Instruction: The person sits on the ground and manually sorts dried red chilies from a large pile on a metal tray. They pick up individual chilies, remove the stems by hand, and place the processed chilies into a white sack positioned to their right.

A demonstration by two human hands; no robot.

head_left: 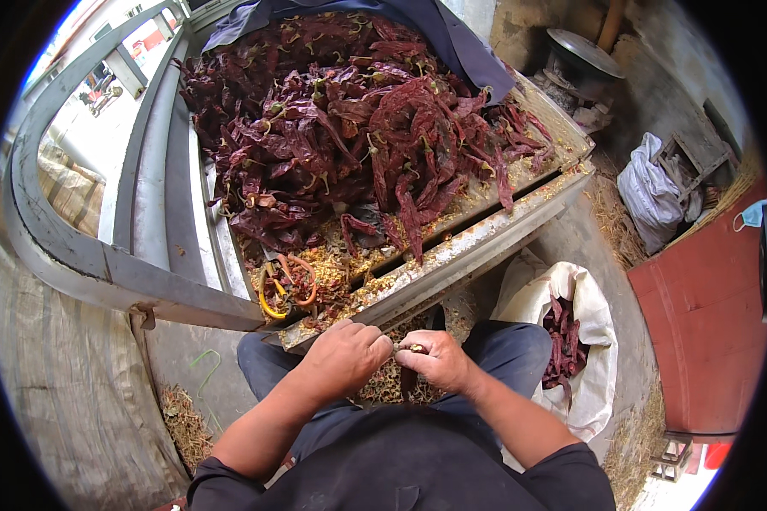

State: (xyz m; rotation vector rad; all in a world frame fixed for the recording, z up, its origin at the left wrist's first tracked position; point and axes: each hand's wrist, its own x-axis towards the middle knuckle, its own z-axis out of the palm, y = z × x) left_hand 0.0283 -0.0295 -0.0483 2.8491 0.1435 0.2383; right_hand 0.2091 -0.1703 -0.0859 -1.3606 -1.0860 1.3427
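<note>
Over my lap, my right hand [440, 361] is closed on a dried red chili pepper [409, 381], whose dark body hangs below the fingers. The pepper's pale stem end [417, 349] shows beside the thumb. My left hand [348, 358] has its fingers curled together, almost touching the right fingertips; anything pinched there is hidden. Ahead, a large heap of dried chili peppers [332, 128] lies on a metal truck bed [460, 230]. Orange and yellow looped handles [303, 281], apparently of scissors, rest at its near left corner. Between my legs lies a pile of pepper stems [390, 391].
A white woven sack [597, 319] holding dried peppers stands open at my right. Grey metal rails [160, 300] border the bed on the left. Dark blue cloth [460, 45] covers the heap's far edge. Further right are a red panel [697, 306] and a lidded stove [581, 57].
</note>
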